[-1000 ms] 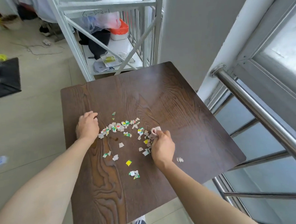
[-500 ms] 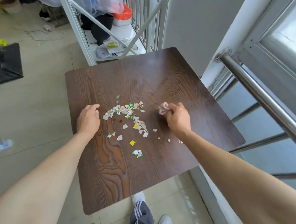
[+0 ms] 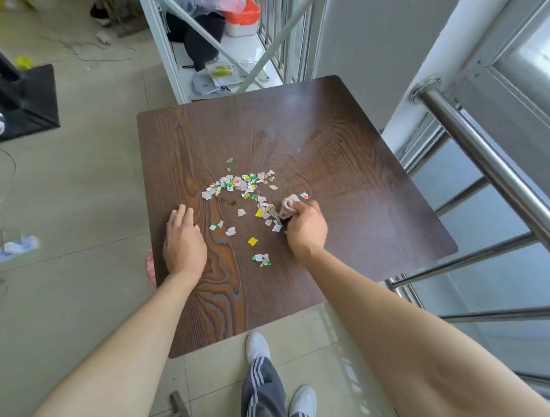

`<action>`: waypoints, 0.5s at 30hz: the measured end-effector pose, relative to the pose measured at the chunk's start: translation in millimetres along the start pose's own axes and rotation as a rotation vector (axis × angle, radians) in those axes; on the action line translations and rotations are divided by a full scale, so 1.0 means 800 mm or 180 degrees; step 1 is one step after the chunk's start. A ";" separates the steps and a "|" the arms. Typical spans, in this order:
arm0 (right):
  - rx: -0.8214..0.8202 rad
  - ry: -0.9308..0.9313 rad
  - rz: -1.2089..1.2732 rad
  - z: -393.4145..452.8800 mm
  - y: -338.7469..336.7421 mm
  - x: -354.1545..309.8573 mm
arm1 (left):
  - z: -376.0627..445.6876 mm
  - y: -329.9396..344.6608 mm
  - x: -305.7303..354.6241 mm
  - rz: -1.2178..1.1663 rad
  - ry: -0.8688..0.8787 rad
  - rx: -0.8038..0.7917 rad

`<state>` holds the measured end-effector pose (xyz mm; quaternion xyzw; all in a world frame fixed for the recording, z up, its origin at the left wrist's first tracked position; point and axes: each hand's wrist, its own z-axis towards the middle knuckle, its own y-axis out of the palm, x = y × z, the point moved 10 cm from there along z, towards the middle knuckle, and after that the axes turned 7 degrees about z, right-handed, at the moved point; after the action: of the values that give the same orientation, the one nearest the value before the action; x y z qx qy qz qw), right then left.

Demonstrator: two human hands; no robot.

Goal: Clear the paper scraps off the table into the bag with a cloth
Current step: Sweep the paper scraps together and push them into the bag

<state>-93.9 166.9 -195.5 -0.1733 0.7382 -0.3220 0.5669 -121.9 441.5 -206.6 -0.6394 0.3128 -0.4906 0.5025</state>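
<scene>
Several small coloured paper scraps (image 3: 240, 186) lie scattered across the middle of the dark wooden table (image 3: 343, 147). My right hand (image 3: 305, 227) is shut on a small pale bunched cloth (image 3: 289, 206), pressed on the table at the right edge of the scraps. A few scraps (image 3: 262, 260) lie apart, nearer to me. My left hand (image 3: 183, 242) rests flat on the table near its left edge, fingers loosely spread, holding nothing. A bit of pink-red plastic (image 3: 150, 266) shows just below the table's left edge; whether it is the bag I cannot tell.
A steel railing (image 3: 488, 171) and window run along the right. A white metal rack (image 3: 227, 51) with bags and a red-lidded box stands behind the table. A black stand base (image 3: 29, 103) and cables are on the floor at left. My legs and shoes (image 3: 258, 349) are below.
My right hand with the cloth swung out to the right of the scraps and has come back left against them. The left hand stayed on the table. The camera view shifted.
</scene>
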 end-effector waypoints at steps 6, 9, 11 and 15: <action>-0.0469 -0.0740 0.0191 -0.004 0.020 -0.060 | -0.004 -0.003 -0.003 0.0033 0.0127 -0.0143; 0.0013 -0.0548 0.0039 0.007 -0.032 -0.031 | -0.019 -0.004 -0.004 0.0064 0.0180 -0.0163; 0.0306 -0.0227 -0.0047 0.020 -0.071 0.007 | -0.029 -0.007 -0.007 0.0097 0.0159 -0.0136; 0.0413 0.0390 0.0061 0.042 -0.092 0.049 | -0.037 -0.005 -0.007 0.0105 0.0184 -0.0128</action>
<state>-81.5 79.2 -179.7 -0.1091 0.7507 -0.3737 0.5337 -151.7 437.8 -204.2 -0.6298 0.3475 -0.4941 0.4884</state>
